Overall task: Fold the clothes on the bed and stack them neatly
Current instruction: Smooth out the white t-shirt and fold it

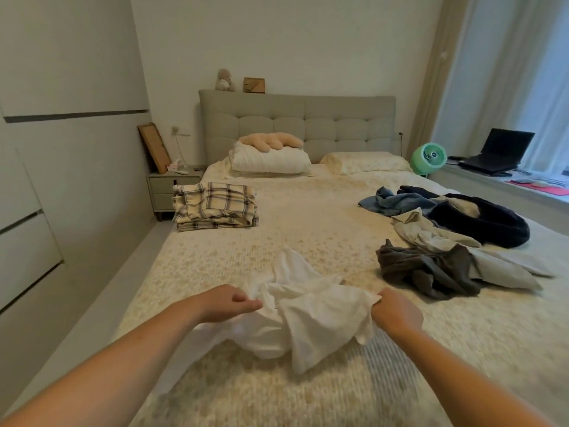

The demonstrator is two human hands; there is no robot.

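Soft daylight, dim-ish room, wide-angle warp.
Light comes through the sheer curtains [508,72] at right; shadows on the bed [308,211] are faint, no glare. Walls and wardrobe [46,149] bend near the edges. Overall slightly soft; near bedspread and forearms show motion blur.

home bedroom: bed [308,217], pillows [271,161], nightstand [166,189]

Pale walls [277,35], curtained window [517,72], nightstand [169,189]

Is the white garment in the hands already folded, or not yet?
Not yet folded. The white garment lies crumpled and bunched on the bed, while the left hand and right hand each pinch an edge.
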